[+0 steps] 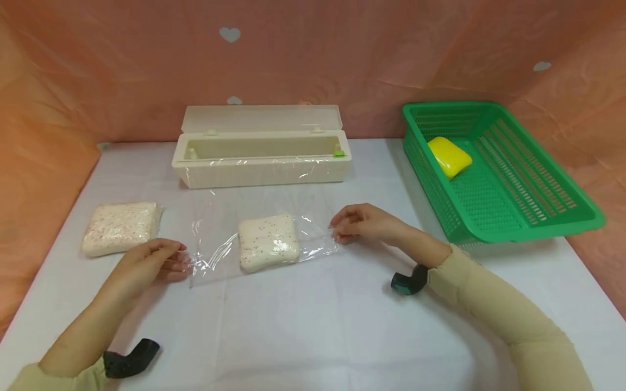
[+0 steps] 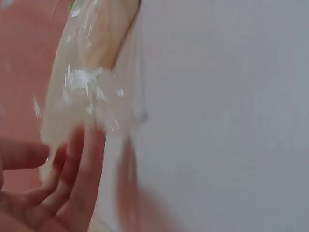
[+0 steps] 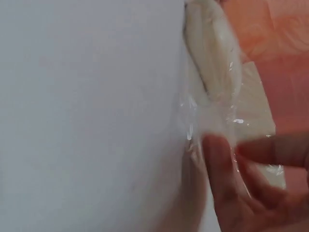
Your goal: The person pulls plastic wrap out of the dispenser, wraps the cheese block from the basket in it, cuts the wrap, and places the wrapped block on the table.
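Note:
A cream, speckled, pillow-shaped block (image 1: pixel 268 243) lies on the table with clear plastic wrap (image 1: pixel 217 252) about it. My left hand (image 1: pixel 151 263) pinches the wrap's gathered left end; the left wrist view shows the fingertips (image 2: pixel 91 140) at the film. At the opposite end, my right hand (image 1: pixel 367 224) pinches the wrap, and film passes by its thumb and fingers (image 3: pixel 219 154). Behind the block stands a white wrap dispenser (image 1: pixel 264 175), its lid raised and film reaching over its front edge. A second speckled block (image 1: pixel 122 225), shiny with film, lies beyond my left hand.
A green basket (image 1: pixel 533 236) stands at the right with a yellow block (image 1: pixel 449 157) inside. Black curved pieces (image 1: pixel 132 358) stick out at both sleeves, close over the white table (image 1: pixel 293 331). A pink curtain (image 1: pixel 303 54) with hearts hangs behind.

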Action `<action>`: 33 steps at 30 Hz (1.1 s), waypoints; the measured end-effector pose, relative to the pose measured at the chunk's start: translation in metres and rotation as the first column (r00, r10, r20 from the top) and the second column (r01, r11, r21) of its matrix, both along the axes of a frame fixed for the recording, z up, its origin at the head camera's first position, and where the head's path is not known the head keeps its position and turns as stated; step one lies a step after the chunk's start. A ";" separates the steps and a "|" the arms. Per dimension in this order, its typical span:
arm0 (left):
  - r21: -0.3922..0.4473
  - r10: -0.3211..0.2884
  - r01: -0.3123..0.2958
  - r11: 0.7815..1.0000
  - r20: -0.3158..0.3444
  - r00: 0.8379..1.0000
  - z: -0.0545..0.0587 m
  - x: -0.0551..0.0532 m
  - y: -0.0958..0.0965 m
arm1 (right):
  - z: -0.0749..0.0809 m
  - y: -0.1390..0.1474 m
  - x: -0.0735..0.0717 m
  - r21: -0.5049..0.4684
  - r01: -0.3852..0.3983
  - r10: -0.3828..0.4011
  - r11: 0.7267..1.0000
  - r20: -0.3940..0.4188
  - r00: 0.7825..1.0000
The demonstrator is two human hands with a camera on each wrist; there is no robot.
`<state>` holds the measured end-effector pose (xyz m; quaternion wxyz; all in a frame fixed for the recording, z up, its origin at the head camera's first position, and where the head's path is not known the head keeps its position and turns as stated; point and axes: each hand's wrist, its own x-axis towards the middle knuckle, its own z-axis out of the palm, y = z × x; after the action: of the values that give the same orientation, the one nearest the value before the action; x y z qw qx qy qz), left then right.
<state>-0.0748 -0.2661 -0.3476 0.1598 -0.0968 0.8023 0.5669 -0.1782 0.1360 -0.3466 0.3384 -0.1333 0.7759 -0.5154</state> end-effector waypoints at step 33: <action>-0.644 -0.558 0.227 0.731 -0.371 0.743 -0.003 -0.007 0.083 | -0.007 -0.067 0.030 0.351 -0.294 0.458 0.889 -0.681 0.572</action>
<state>-0.0820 -0.1829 -0.3501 0.0123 0.2049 0.9437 0.2595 -0.1485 0.0689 -0.3535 0.1025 -0.4608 0.8455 -0.2496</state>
